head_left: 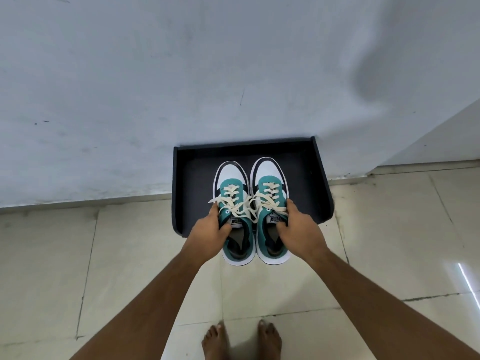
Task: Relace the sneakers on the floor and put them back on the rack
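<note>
Two teal, white and black sneakers with cream laces are side by side, toes pointing at the wall. My left hand [209, 228] grips the left sneaker [231, 185] at its collar, thumb inside the opening. My right hand [298, 227] grips the right sneaker [270, 178] the same way. Both toes are over the black rack [304, 178], and the heels stick out past its front edge above the floor. Both shoes are laced, with loose lace ends draped across the tongues. I cannot tell whether the soles rest on the rack.
The black rack is a low tray with raised side and back walls, set against a pale blue-grey wall [155, 87]. Cream floor tiles [130, 255] lie around it. My bare feet [241, 339] stand just behind the shoes. A wall corner juts out at the right.
</note>
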